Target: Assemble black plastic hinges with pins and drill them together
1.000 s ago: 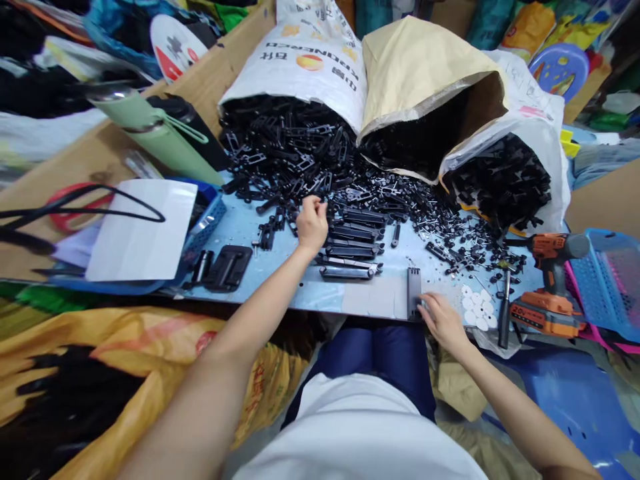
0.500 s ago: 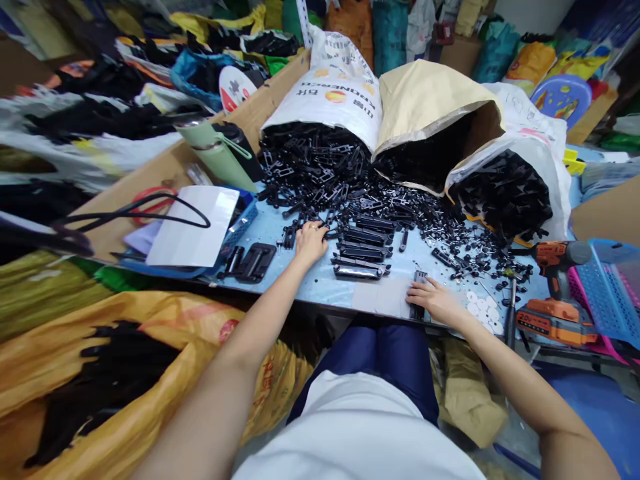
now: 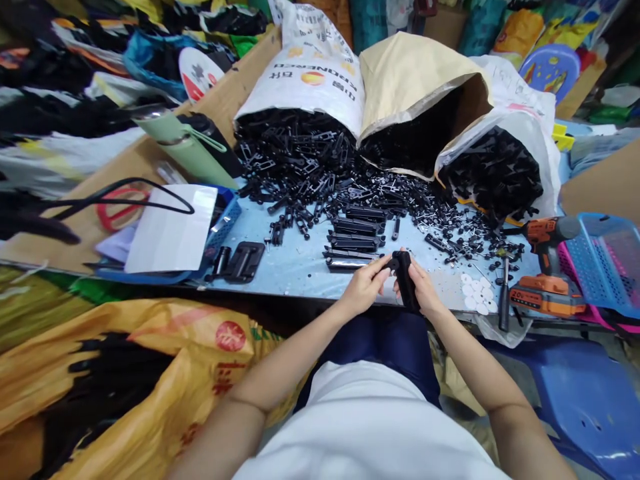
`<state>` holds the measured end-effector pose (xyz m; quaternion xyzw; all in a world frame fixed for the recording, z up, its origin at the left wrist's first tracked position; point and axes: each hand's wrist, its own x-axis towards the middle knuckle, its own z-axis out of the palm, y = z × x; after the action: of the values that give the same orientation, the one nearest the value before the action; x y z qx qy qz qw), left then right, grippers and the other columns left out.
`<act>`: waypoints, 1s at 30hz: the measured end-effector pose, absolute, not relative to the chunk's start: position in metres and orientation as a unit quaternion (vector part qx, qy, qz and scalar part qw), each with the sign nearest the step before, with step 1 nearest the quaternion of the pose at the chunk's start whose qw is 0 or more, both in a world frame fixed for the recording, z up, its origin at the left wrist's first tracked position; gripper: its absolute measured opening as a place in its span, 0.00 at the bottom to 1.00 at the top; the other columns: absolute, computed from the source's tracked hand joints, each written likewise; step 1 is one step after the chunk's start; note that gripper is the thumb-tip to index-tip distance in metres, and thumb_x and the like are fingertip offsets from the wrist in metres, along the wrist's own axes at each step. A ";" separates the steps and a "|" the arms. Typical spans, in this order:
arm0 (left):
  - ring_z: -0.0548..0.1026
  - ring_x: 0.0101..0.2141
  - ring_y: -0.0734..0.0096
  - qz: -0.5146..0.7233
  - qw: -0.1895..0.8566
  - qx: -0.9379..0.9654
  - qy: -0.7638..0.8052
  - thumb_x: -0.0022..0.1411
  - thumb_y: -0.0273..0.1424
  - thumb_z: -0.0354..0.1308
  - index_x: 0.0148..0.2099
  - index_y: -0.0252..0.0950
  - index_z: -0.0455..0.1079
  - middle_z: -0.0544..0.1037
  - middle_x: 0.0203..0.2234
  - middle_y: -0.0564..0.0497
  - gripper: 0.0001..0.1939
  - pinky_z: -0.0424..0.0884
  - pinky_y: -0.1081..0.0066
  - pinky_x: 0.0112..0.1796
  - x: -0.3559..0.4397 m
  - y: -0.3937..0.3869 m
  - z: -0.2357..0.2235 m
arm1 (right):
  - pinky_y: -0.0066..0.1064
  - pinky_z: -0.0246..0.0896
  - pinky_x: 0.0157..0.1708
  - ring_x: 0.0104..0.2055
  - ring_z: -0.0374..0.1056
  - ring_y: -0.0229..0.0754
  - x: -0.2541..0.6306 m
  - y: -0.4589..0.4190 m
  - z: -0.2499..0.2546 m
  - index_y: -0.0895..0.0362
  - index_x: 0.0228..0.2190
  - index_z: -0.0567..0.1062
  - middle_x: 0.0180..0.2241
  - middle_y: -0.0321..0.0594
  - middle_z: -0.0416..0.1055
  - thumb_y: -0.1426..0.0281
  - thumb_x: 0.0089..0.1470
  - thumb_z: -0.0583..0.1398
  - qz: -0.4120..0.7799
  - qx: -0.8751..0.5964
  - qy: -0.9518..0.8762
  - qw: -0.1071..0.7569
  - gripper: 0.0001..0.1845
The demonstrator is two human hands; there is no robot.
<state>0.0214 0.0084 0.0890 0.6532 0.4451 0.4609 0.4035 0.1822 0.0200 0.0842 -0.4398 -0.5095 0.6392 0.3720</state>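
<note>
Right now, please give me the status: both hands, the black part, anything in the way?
Right hand: gripping black part. Left hand: at its upper end, grip unclear. Row of parts close beyond left hand; nothing visibly blocking.

The head camera looks forward and down over the table (image 3: 295, 270)

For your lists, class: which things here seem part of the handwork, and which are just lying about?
Likely in the work:
right hand, holding a black part
left hand, at its upper end
row of black bars
heap of black pieces

Likely just lying about:
drill
green bottle
white sheet
</note>
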 end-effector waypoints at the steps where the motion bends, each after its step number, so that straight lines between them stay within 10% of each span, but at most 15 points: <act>1: 0.72 0.24 0.76 0.458 0.388 0.660 0.451 0.64 0.37 0.45 0.54 0.36 0.64 0.75 0.34 0.49 0.20 0.71 0.73 0.27 0.027 0.004 0.089 | 0.25 0.64 0.19 0.21 0.64 0.32 0.183 0.019 0.085 0.52 0.58 0.57 0.27 0.34 0.66 0.48 0.51 0.52 0.636 -0.434 -0.515 0.376 0.37; 5: 0.73 0.36 0.68 0.451 0.287 0.691 0.486 0.64 0.36 0.47 0.53 0.35 0.67 0.75 0.35 0.45 0.19 0.71 0.68 0.39 0.031 -0.005 0.088 | 0.25 0.64 0.19 0.20 0.60 0.29 0.204 0.022 0.088 0.51 0.54 0.64 0.28 0.34 0.65 0.51 0.51 0.55 0.568 -0.400 -0.623 0.360 0.32; 30: 0.72 0.34 0.73 0.571 0.118 0.685 0.438 0.65 0.31 0.45 0.48 0.34 0.70 0.75 0.32 0.47 0.15 0.69 0.71 0.36 0.048 -0.005 0.100 | 0.33 0.66 0.29 0.28 0.64 0.38 0.172 -0.014 0.066 0.55 0.58 0.58 0.39 0.46 0.68 0.51 0.56 0.49 0.395 -0.435 -0.652 0.479 0.34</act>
<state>0.0477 -0.0054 0.1001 0.6846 0.4380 0.5706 0.1179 0.1719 -0.0136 0.0665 -0.4348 -0.6522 0.3949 0.4793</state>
